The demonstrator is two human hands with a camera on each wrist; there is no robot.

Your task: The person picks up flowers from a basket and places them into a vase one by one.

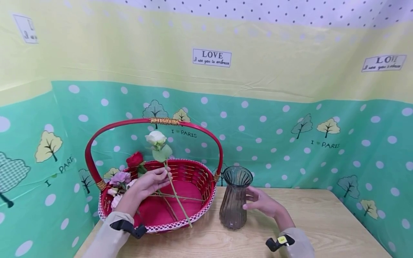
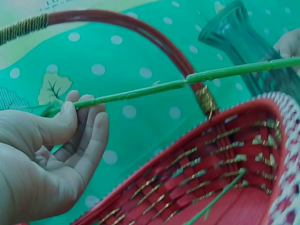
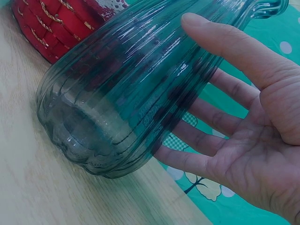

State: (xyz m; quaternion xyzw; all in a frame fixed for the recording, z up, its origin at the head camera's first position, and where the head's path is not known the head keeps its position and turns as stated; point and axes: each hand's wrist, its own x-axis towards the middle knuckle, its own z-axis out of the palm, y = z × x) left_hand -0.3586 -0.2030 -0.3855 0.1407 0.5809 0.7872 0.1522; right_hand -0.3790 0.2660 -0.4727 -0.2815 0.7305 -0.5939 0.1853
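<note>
My left hand [image 1: 151, 183] pinches the green stem of a white rose [image 1: 156, 137] between thumb and fingertips, above a red woven basket [image 1: 209, 200]. The bloom points up and the stem [image 2: 140, 91] slants down to the right, past the basket's front rim. A ribbed grey glass vase [image 1: 233, 204] stands upright on the table, right of the basket. My right hand [image 1: 262, 202] holds the vase's right side, thumb in front and fingers behind the glass [image 3: 126, 103]. No flower is seen inside the vase.
In the basket's left part lie a red rose [image 1: 134, 159], a purple flower [image 1: 120, 178] and several pale blooms, with loose stems across its floor. The basket's tall handle [image 1: 122, 124] arches over it. A patterned curtain hangs behind the wooden table [image 1: 322, 215].
</note>
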